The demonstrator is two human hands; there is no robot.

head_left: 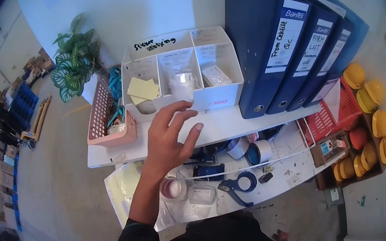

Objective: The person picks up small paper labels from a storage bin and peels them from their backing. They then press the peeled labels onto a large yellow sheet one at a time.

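Observation:
My left hand (171, 136) reaches over the upper shelf with its fingers bent and the thumb apart, holding nothing visible. Its fingertips are close to the front of a white divided box (226, 97), just below a clear plastic packet (182, 88) in the middle compartment. Yellow paper slips (143, 89) lie in the left compartment and a white packet (216, 75) in the right one. Low beside my body, my right hand (281, 239) shows only partly, small and dark; its fingers cannot be made out.
A pink basket (112, 136) and a leafy plant (76, 58) stand left of the box. Several blue binders (261, 46) stand right. Below, a lower shelf (282, 157) carries a tape dispenser (239, 185) and tape rolls (259, 152). Yellow helmets (381, 122) sit far right.

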